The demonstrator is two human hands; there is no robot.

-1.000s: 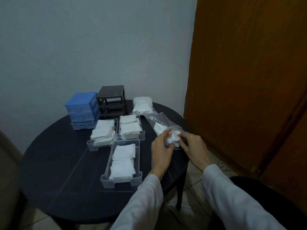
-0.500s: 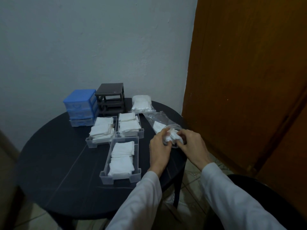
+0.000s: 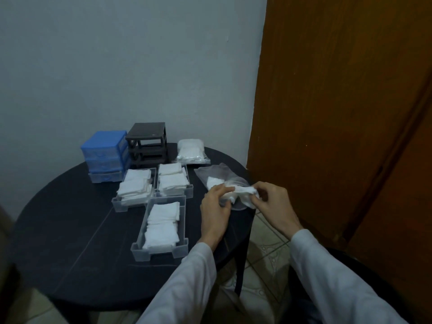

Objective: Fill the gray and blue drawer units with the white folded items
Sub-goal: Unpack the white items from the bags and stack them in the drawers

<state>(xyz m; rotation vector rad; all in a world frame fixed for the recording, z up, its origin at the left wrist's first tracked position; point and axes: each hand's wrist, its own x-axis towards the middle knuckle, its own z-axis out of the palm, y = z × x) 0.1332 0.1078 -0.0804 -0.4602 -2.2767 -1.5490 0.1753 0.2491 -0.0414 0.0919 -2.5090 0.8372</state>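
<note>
At the upper left of the round dark tabletop (image 3: 70,230) stands the blue drawer unit (image 3: 104,153), its clear bottom drawer (image 3: 106,177) pulled slightly forward. Just to its right, touching or nearly so, is the dark gray drawer frame (image 3: 147,143) with its slots open. In front of these lie three clear drawers out on the tabletop, each holding white folded items: one at left (image 3: 134,189), one beside it at centre (image 3: 174,181), and a third (image 3: 161,226) nearer the lower middle of the frame. Right of the gray frame rests a sealed clear packet (image 3: 190,152) of white pieces. Further right, an opened plastic bag (image 3: 217,177) lies near the tabletop's right edge. The left hand (image 3: 214,215) and right hand (image 3: 274,202) each pinch a crumpled white item (image 3: 243,195) at the bag's mouth, fingers curled on it; whether it is fully out of the bag is hard to tell. A brown wooden door (image 3: 339,113) fills the right of the frame.
</note>
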